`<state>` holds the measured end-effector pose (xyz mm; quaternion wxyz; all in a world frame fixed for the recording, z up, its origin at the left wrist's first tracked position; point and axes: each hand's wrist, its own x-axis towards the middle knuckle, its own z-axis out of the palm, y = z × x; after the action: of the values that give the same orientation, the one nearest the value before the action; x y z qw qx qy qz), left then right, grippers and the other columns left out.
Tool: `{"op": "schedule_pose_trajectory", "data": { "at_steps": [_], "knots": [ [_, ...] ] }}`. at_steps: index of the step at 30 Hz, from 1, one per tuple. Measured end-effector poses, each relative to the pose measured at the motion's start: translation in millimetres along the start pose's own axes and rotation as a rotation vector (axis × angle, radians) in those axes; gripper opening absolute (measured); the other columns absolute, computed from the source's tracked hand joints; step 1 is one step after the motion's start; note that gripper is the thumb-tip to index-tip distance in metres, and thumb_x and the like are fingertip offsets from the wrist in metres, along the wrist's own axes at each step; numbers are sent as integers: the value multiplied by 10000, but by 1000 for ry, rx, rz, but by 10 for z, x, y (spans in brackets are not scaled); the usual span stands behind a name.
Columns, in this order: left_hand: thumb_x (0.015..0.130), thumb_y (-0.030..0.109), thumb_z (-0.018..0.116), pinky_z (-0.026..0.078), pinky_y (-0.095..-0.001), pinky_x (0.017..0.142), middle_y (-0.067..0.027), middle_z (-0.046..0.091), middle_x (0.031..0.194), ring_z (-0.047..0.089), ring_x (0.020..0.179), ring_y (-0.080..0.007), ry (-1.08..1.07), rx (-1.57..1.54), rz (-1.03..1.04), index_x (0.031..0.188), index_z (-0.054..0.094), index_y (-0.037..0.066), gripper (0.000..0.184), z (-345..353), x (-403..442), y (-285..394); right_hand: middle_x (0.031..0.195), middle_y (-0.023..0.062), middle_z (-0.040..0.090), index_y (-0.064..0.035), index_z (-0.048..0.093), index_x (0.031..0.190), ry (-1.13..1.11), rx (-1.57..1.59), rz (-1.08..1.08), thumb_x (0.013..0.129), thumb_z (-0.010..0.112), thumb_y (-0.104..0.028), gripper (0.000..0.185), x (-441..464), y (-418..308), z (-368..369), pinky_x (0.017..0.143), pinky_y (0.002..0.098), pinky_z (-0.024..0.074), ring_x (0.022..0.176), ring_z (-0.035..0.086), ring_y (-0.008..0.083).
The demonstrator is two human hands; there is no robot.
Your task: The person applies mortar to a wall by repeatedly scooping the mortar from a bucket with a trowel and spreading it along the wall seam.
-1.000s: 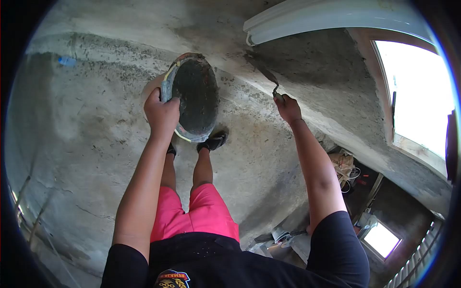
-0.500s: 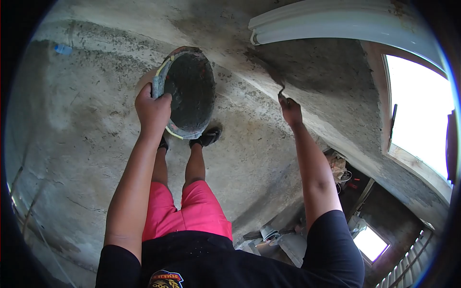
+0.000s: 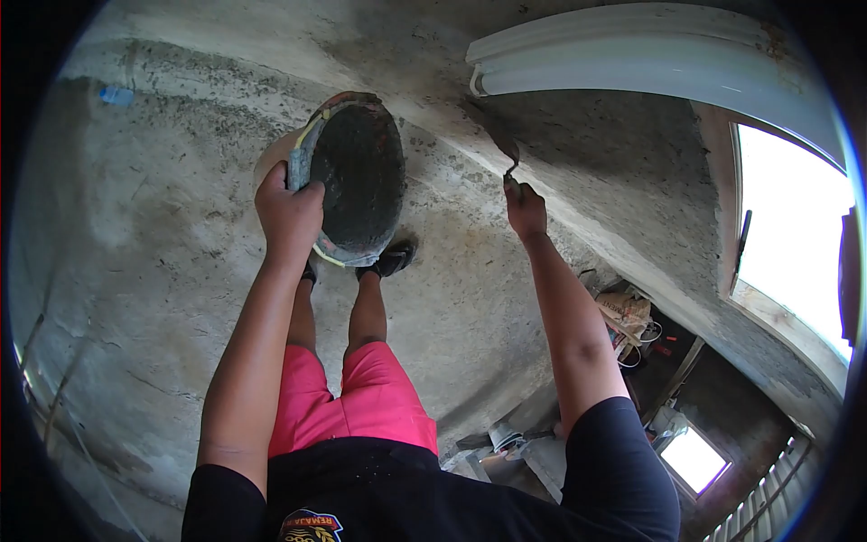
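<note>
Head view:
1. Nearest: dark shirt (image 3: 388, 492), pink shorts (image 3: 348, 406), sandal (image 3: 395, 259) on R foot, approx. below the basin's lower edge.
2. L hand (image 3: 289, 212): closed on near-left rim of the basin (image 3: 299, 172), thumb over the lip, fingers mostly hidden on the outside. Basin is out ahead of the feet, tilted, mouth facing the camera.
3. Basin holds dark mix (image 3: 357, 181), looks wet & thick. Prob. heavy, esp. on a one-hand rim hold; weight likely pulls the far side down. Rim looks crusted, so gritty, maybe slick where damp. Best hold: thick part of rim w/ thumb inside, or forearm under the base for support.
4. R hand (image 3: 526, 208): fist wrapped round the handle of a trowel (image 3: 513, 163), no gap seen. Trowel prob. light, stiff; hold by handle, not the thin bent neck. Blade is at the wall (image 3: 623, 135); can't tell if touching.
5. Farther: paper sack (image 3: 628, 310), blue bottle (image 3: 116, 95) on far-left floor, window (image 3: 795, 217) at R.
</note>
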<state>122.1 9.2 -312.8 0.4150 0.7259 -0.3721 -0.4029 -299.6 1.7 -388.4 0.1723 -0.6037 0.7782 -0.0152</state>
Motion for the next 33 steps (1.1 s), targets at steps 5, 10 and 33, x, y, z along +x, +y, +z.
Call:
{"op": "schedule_pose_trajectory", "data": {
  "at_steps": [5, 10, 33],
  "knots": [
    [723, 12, 591, 470, -332, 633, -109, 617, 696, 556, 607, -177, 13, -55, -2, 842, 611, -24, 126, -17, -25, 36, 886, 252, 674, -70, 624, 953, -46, 13, 103, 934, 548, -461, 399, -379, 164, -15, 770, 546, 499, 893, 634, 462],
    [723, 15, 600, 478, -343, 650, -124, 633, 713, 585, 623, -204, 1, -30, -22, 846, 613, -26, 131, -16, -13, -46, 886, 251, 672, -71, 614, 965, -83, 8, 21, 936, 547, -450, 386, -155, 63, -38, 763, 543, 498, 890, 632, 462],
    [720, 2, 591, 484, -343, 673, -126, 634, 722, 598, 653, -207, -2, -41, -61, 845, 609, -32, 131, 40, 6, -62, 807, 255, 671, -86, 575, 974, -1, -43, 110, 942, 517, -483, 402, -439, -198, 206, 711, 571, 510, 793, 650, 467]
  ]
}}
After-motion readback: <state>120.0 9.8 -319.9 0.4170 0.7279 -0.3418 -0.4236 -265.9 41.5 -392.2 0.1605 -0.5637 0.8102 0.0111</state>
